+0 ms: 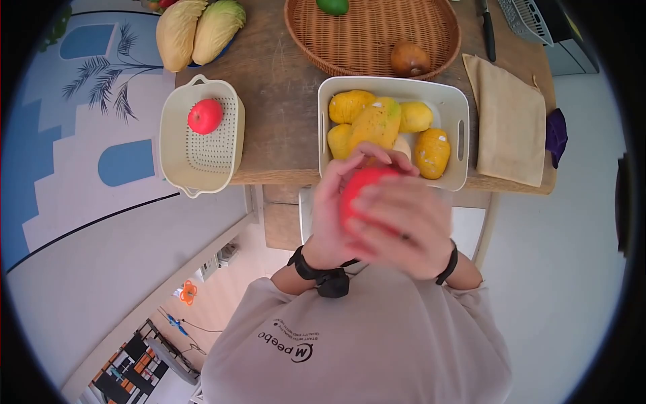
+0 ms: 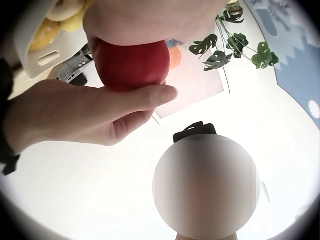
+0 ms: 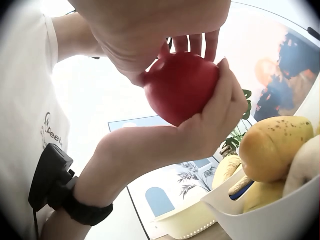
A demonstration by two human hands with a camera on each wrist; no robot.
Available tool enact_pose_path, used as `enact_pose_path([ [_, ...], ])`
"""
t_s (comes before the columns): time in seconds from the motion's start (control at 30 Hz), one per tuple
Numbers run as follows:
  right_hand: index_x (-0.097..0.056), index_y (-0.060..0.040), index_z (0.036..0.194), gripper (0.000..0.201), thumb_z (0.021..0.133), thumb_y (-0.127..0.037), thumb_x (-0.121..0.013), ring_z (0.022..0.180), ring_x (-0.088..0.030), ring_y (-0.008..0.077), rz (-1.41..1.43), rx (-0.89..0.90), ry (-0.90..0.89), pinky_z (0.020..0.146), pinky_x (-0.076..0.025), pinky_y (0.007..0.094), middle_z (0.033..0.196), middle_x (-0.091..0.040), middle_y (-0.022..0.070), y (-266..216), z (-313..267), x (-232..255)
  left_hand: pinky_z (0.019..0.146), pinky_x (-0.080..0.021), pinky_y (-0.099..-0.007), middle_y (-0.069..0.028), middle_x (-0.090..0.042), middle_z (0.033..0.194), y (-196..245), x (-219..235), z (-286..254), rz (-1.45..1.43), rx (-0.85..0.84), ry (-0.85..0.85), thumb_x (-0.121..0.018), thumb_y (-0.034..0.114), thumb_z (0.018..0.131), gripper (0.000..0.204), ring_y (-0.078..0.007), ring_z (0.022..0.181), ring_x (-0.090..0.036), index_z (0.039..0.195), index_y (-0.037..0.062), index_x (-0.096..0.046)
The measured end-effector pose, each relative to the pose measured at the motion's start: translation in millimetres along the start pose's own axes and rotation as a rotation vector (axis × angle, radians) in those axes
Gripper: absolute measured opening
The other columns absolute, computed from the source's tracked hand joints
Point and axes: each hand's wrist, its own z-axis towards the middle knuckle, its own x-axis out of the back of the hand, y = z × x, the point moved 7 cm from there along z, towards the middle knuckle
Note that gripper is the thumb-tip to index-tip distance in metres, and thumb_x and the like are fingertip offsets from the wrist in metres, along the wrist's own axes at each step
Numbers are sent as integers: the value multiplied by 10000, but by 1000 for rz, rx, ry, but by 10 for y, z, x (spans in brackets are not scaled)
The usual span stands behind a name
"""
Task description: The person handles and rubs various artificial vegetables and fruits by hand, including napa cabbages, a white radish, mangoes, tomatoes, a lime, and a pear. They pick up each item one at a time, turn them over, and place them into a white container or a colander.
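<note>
A wooden tabletop [image 1: 269, 121] is seen beyond the grip. The near side is partly obstructed by a smooth white bin [image 1: 460, 101] of yellow fruits [image 1: 377, 124]; a perforated basket [image 1: 235, 161] is placed farther left, across a gap. The round, smooth red fruit [image 1: 360, 195] is enclosed at its width between both hands, by curled fingers of the left hand [image 1: 328, 219] and right hand [image 1: 410, 225].

"What's blurred?"
"The right hand [image 1: 404, 229], over the red fruit [image 1: 360, 192] near the middle of the head view."
"And cut off?"
"The basket [image 1: 363, 40] and green fruit [image 1: 332, 6], by its top edge."
"Hidden?"
"Part of a pale fruit [image 1: 402, 146], behind fingers; what kind, I can't tell."
</note>
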Motion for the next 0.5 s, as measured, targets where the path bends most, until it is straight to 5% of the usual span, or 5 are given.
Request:
enact_pose_path([
  [0.13,-794,-85,1047,245,826,-163,-724,1127,-739,354,15,420,-81,980,-633,491,1172,-769,134,-340,-53,-170,1094,-491,-414,-128,-621,1208,-34,28,1,-159,113,-124,-404,334,1126,306,-262,1154,-619,1128,75,-567],
  [0.2,-783,-62,1069,241,865,-173,-716,1126,-741,324,7,167,-4,1001,-620,459,1193,-768,129,-128,-28,-15,1099,-490,-414,-119,-622,1206,-22,39,-32,-158,74,-145,-403,337,1129,302,-250,1149,-620,1136,80,-563],
  [0.23,-782,-63,1068,228,881,-172,-710,1129,-741,311,-40,21,85,1006,-617,448,1195,-766,125,18,3,50,999,-495,-388,-92,-572,1107,25,-81,-76,-26,49,109,-414,363,1125,276,-236,1085,-591,1088,112,-523],
  [0.4,-764,-57,1131,265,925,-217,-714,1146,-742,308,-22,241,-99,1020,-596,441,1184,-764,131,-223,-61,-144,1118,-489,-406,-115,-623,1205,-52,6,19,-164,106,-95,-400,345,1134,291,-240,1172,-625,1170,99,-551],
  [0.5,-778,-85,1100,220,952,-218,-685,1171,-722,281,-26,123,28,1082,-543,438,1245,-728,123,-45,-39,-63,1126,-492,-403,-104,-625,1211,-42,-26,23,-176,116,-110,-408,355,1134,291,-237,1188,-626,1183,110,-557],
])
